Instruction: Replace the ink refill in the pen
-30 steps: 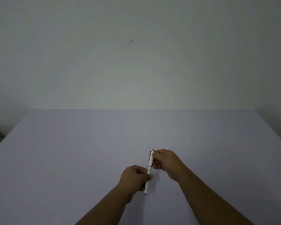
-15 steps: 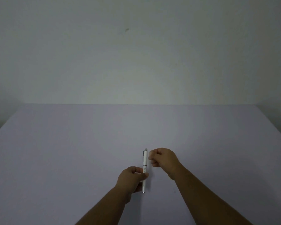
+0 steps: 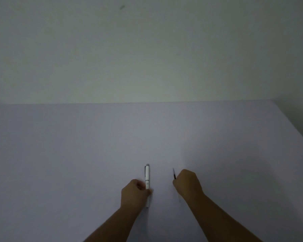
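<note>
A white pen with a grey cap end and a clip points away from me, over the pale table. My left hand grips the pen around its lower half; the pen's near end sticks out below the fingers. My right hand is a hand's width to the right, closed on a thin dark ink refill whose tip juts up and left from the fist. A faint thin line below the right wrist may be the refill's other end.
The table meets a plain wall at its far edge. The table's right edge runs diagonally at the upper right. Both forearms come in from the bottom of the frame.
My right hand let go of the pen's top and moved right, now holding a thin refill. My left hand kept the pen, shifting slightly left. The camera tilted up a little.
</note>
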`<action>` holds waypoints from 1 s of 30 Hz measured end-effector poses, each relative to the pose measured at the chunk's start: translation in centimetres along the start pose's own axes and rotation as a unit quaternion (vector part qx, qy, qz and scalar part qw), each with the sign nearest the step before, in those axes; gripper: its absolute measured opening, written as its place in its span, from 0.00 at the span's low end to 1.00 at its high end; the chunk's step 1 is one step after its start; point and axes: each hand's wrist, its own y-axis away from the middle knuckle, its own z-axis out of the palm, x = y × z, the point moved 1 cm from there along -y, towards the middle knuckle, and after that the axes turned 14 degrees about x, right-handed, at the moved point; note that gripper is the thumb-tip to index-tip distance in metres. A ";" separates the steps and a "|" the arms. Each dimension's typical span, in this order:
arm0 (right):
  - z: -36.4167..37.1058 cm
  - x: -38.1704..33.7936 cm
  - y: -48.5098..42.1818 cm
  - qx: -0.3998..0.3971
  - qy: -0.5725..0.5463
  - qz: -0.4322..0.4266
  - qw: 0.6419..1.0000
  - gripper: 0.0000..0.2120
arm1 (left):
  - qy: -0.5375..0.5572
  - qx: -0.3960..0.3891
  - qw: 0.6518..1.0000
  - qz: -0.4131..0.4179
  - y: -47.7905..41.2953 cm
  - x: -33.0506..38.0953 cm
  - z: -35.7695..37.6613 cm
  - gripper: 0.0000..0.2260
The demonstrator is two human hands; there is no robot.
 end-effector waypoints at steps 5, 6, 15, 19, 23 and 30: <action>1.8 -1.2 0.3 -0.021 -0.043 -0.010 0.999 0.06 | 0.000 0.006 1.000 0.004 -0.1 -0.1 0.5 0.08; 2.2 -1.5 0.4 -0.026 -0.048 -0.013 0.998 0.06 | -0.001 0.006 1.000 0.005 0.0 -0.2 0.6 0.08; 3.1 -2.2 0.9 -0.031 -0.057 -0.023 0.998 0.08 | -0.018 0.007 1.000 0.013 -0.1 -0.5 1.0 0.08; 3.3 -2.0 0.9 -0.029 -0.065 -0.015 0.997 0.11 | -0.023 0.005 1.000 0.012 -0.1 -0.6 1.0 0.09; 3.2 -1.9 1.0 -0.026 -0.081 -0.010 0.996 0.13 | -0.019 0.001 1.000 0.011 -0.1 -0.5 0.9 0.10; 1.3 -1.8 1.5 -0.005 -0.121 -0.006 0.993 0.12 | -0.032 -0.001 0.999 0.015 0.0 0.0 -0.1 0.15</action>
